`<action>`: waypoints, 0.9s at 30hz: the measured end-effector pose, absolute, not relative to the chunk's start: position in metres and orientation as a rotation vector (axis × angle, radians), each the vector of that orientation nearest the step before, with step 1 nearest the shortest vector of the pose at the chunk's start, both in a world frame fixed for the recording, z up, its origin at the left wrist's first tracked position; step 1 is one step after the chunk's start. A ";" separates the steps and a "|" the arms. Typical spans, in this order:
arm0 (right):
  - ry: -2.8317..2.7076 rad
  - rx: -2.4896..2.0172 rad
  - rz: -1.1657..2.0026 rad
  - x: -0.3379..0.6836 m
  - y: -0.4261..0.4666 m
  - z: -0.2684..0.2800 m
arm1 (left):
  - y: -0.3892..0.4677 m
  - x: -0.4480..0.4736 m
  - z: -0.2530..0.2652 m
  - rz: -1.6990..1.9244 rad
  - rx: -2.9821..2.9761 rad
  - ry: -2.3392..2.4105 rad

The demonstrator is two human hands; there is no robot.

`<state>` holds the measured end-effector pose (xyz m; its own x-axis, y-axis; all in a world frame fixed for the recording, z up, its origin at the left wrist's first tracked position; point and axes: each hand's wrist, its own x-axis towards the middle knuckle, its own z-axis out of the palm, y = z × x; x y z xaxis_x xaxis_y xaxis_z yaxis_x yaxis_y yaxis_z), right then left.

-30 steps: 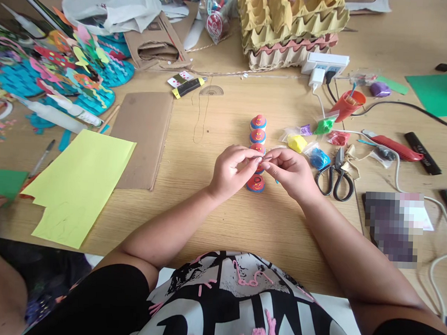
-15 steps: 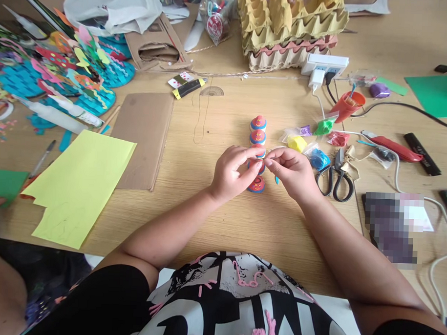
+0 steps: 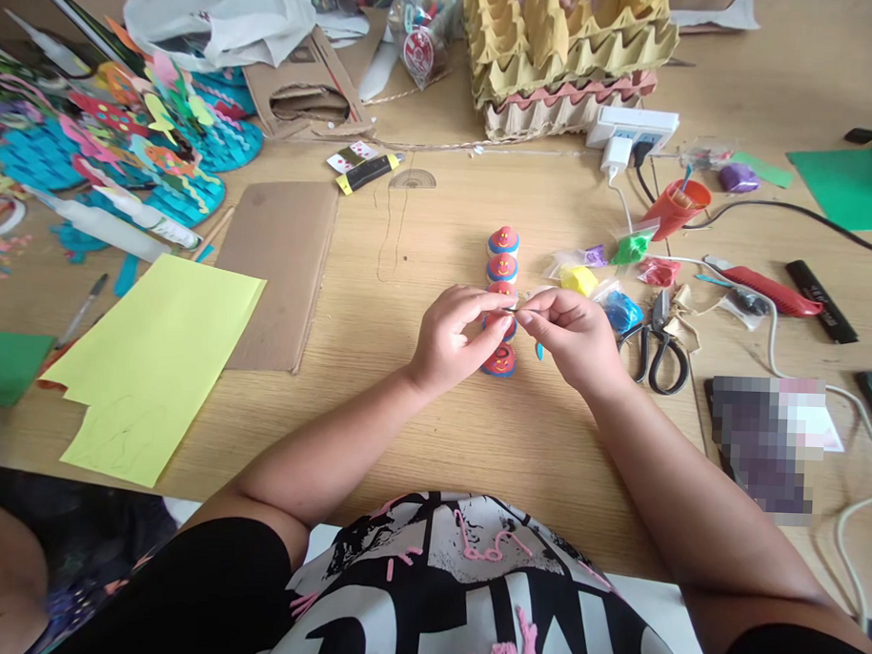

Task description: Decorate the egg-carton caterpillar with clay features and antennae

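Note:
My left hand (image 3: 459,335) and my right hand (image 3: 570,334) meet above the table, thumbs and forefingers pinched almost tip to tip. Between them is a tiny thin dark strand (image 3: 514,312), too small to make out well. Directly below and beyond the fingers runs a row of several small red and blue clay figures (image 3: 502,266) with yellow faces, the middle ones partly hidden by my left hand. Close to my right hand lie a small blue tool (image 3: 539,351), a bag of blue clay (image 3: 623,312) and black-handled scissors (image 3: 667,362).
Yellow paper (image 3: 163,375) and a cardboard sheet (image 3: 277,274) lie to the left. Bags of yellow clay (image 3: 579,280) and green clay (image 3: 633,246), a red cup (image 3: 674,221) and a power strip (image 3: 654,125) stand right. Egg trays (image 3: 567,55) are stacked behind.
My hands stay almost still, fingers pinched together. At the far left, another person's hand has drawn back toward the edge of view.

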<state>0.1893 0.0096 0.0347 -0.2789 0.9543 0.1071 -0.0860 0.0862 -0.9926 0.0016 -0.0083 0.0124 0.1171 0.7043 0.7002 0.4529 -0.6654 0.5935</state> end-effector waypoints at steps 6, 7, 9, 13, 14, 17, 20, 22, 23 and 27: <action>-1.406 -0.923 1.481 0.190 0.012 0.034 | -0.006 0.002 0.013 1.611 2.130 1.120; -1.409 -0.925 1.499 0.190 0.013 0.034 | -0.006 0.002 0.013 1.623 2.105 1.130; -1.415 -0.927 1.519 0.190 0.013 0.033 | -0.005 0.003 0.012 1.650 2.039 1.148; -1.377 -0.910 1.515 0.190 0.013 0.032 | -0.005 0.003 0.011 1.666 1.975 1.154; -1.363 -0.912 1.508 0.190 0.013 0.032 | -0.005 0.003 0.011 1.656 1.977 1.159; -1.343 -0.935 1.480 0.191 0.013 0.031 | -0.006 0.003 0.012 1.584 2.019 1.191; -1.349 -0.944 1.464 0.191 0.012 0.030 | -0.007 0.002 0.013 1.529 2.067 1.197; -1.349 -0.933 1.459 0.190 0.012 0.029 | -0.008 0.002 0.014 1.538 2.071 1.171; -1.347 -0.927 1.457 0.190 0.011 0.029 | -0.008 0.002 0.015 1.543 2.069 1.159; -1.346 -0.923 1.448 0.188 0.010 0.029 | -0.010 0.002 0.018 1.553 2.053 1.119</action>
<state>0.1884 0.0102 0.0285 -0.2925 0.9542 0.0632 -0.1328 0.0250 -0.9908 0.0021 -0.0101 0.0177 0.0955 0.7490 0.6556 0.3853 -0.6351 0.6695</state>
